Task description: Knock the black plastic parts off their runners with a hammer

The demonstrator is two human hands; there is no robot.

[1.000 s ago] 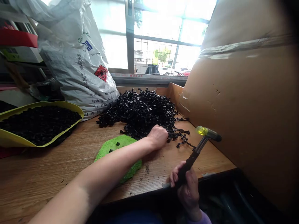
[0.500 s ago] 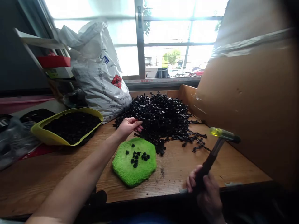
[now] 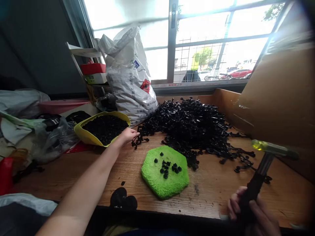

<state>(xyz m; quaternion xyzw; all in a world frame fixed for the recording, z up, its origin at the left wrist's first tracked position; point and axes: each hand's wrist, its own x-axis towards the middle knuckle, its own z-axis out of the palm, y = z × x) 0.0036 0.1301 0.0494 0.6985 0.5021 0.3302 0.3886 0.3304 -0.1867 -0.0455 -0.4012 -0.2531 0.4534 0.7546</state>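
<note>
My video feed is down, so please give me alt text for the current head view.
The left hand pinches a branched black piece near a yellow tray of black bits; the right hand grips a hammer with a yellow tip. Between them, a green pad bears small black parts, with a black heap and white sack behind.

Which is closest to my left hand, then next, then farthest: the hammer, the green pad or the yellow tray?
From your left hand:
1. Yellow tray, right beside it, on the left.
2. Green pad, to its right and nearer you.
3. Hammer, far right, in your right hand.
</note>
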